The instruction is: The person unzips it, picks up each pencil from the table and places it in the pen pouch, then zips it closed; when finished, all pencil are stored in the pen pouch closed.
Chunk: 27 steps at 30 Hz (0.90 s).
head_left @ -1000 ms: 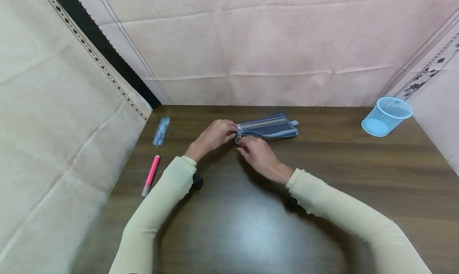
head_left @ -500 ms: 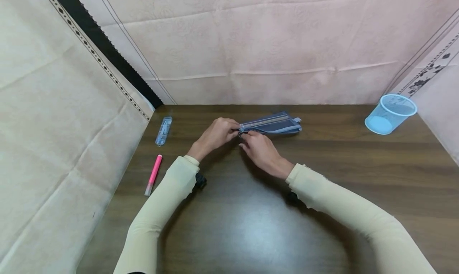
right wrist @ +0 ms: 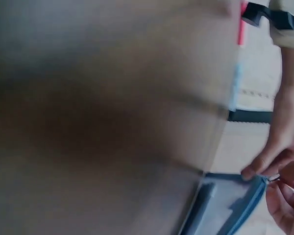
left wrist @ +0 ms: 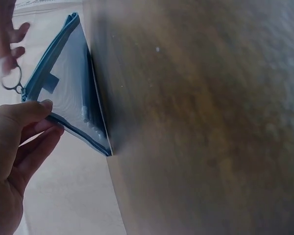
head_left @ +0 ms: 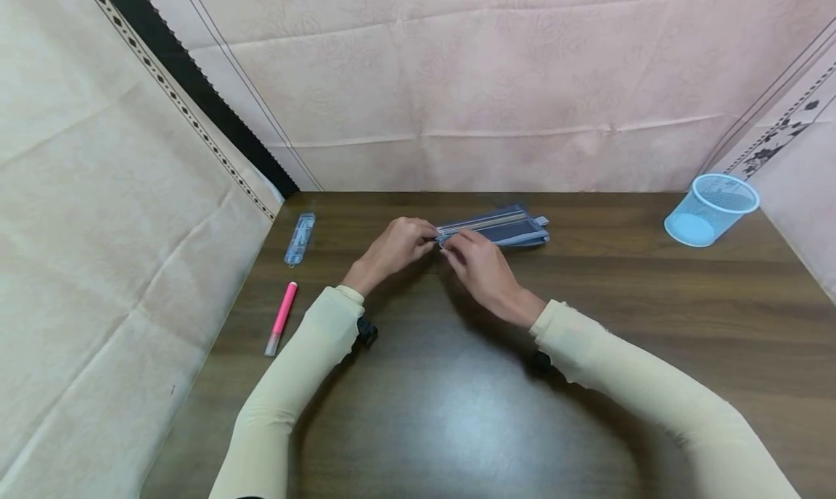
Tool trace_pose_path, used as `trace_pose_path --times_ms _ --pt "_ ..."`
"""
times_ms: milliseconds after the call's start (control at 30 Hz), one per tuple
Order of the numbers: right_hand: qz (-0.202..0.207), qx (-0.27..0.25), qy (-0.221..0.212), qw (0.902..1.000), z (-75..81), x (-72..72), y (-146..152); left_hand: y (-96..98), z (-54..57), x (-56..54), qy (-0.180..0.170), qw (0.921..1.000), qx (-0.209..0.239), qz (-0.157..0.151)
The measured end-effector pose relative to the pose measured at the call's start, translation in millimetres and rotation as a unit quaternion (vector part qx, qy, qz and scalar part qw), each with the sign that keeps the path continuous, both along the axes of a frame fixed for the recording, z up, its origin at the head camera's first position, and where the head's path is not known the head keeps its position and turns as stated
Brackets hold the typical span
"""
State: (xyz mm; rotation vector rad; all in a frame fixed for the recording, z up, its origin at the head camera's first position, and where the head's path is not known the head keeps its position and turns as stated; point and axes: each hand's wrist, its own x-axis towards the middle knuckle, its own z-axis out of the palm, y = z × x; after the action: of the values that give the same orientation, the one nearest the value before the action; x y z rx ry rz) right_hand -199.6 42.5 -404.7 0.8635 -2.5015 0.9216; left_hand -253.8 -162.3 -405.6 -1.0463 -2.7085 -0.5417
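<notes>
A blue zip pouch (head_left: 512,227) with see-through sides stands on the table near the back edge. Long, thin items inside it show faintly through its side in the left wrist view. My left hand (head_left: 397,246) pinches the pouch's left top corner between thumb and fingers. At that same end of the zip sits the slider, with a metal pull ring (left wrist: 12,81). My right hand (head_left: 485,275) holds this ring with its fingertips, just beside the left fingers. In the head view the right fingers hide the ring.
A pink marker (head_left: 282,318) and a flat, clear blue object (head_left: 300,238) lie at the table's left side. A light blue cup (head_left: 715,207) stands at the back right. Cloth hangs behind the wooden table (head_left: 457,412) and along its left.
My right hand has shifted slightly right, and its fingers now cover the pull ring that showed in the head view earlier. The left hand keeps its pinch on the pouch corner.
</notes>
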Motion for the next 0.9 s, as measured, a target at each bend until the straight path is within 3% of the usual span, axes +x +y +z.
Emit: trace_pose_path --times_ms 200,367,533,900 --pt "-0.030 -0.061 -0.045 0.9967 7.4 -10.4 9.1 0.2 -4.1 3.1 0.007 0.9999 0.015 -0.002" --pt "-0.056 -0.106 -0.116 0.9860 2.8 -16.3 18.8 0.7 -7.6 8.4 -0.002 0.9999 0.015 -0.001" --pt "-0.070 -0.127 -0.141 0.9793 -4.2 -21.3 30.8 -1.5 -8.4 13.3 -0.017 0.9998 0.005 0.005" --pt "-0.077 -0.169 -0.267 0.9457 -11.5 -34.2 89.4 -10.8 -2.5 18.4 -0.023 0.9996 -0.004 -0.019"
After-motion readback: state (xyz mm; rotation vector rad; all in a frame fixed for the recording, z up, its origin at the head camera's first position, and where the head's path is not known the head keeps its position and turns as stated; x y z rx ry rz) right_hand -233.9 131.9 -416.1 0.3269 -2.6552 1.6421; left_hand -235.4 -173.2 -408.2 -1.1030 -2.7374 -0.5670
